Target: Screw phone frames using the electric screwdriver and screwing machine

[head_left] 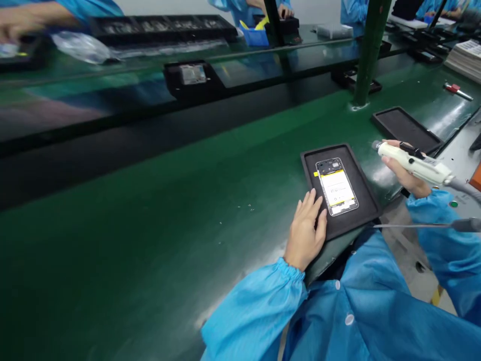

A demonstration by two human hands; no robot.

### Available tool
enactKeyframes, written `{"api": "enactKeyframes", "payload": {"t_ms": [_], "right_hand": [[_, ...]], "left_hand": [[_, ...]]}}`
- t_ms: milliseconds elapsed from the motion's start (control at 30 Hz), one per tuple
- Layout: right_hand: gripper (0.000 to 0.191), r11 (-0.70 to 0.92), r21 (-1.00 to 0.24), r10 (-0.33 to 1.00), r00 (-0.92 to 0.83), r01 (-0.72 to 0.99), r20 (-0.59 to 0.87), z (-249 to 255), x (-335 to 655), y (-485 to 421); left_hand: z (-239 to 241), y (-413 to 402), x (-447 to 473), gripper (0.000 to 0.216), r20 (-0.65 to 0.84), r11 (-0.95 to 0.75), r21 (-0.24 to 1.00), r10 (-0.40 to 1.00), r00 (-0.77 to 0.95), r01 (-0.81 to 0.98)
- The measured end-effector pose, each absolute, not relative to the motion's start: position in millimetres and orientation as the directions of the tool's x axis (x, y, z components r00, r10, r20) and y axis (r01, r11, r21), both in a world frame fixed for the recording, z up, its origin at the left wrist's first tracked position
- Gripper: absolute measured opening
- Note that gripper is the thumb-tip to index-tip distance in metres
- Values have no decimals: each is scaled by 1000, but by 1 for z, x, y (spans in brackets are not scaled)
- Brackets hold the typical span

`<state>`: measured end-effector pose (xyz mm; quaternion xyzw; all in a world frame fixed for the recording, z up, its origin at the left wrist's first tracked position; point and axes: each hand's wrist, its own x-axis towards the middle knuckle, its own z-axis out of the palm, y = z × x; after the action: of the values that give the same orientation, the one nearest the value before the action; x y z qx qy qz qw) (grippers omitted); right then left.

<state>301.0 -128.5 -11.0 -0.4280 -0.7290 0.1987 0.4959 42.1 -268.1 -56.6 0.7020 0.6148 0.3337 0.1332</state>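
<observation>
My left hand (306,230) lies with fingers outstretched on the near left edge of a black tray (361,218). In that tray rests an opened smartphone (338,186), its white-labelled battery and dark upper part exposed, with a small yellow tab at its left side. To the right of the tray, my right hand (408,175) is wrapped round a white electric screwdriver (417,164). The tool's tip points left, held up apart from the phone, and a grey cable runs from its rear end.
Another black tray (408,128) lies beyond the screwdriver. A green post (370,55) rises from the green bench (188,200). At the right is a red-and-silver pen-like tool (457,91). A thin metal rod with a dark handle (464,224) crosses the lower right. Co-workers in blue sleeves sit opposite.
</observation>
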Motion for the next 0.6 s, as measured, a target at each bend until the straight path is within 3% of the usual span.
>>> {"api": "enactKeyframes", "payload": {"t_ms": [67, 200, 300, 433, 600], "right_hand": [[39, 585, -591, 797, -258, 556, 547, -28, 321, -106], [32, 654, -468, 756, -493, 594, 432, -42, 335, -52], [48, 628, -390, 773, -484, 673, 410, -26, 332, -27], [55, 606, -332, 754, -388, 723, 530, -2, 320, -50], [38, 635, -406, 752, -407, 657, 519, -15, 264, -142]], "left_hand": [[-57, -267, 43, 42, 331, -215, 604, 944, 4, 768], [-53, -268, 45, 44, 335, -145, 635, 937, -102, 758], [-51, -270, 46, 44, 327, -102, 660, 931, -162, 744], [-51, -271, 45, 43, 314, -102, 667, 937, -154, 738], [-48, -272, 45, 42, 312, -105, 656, 940, -141, 748]]}}
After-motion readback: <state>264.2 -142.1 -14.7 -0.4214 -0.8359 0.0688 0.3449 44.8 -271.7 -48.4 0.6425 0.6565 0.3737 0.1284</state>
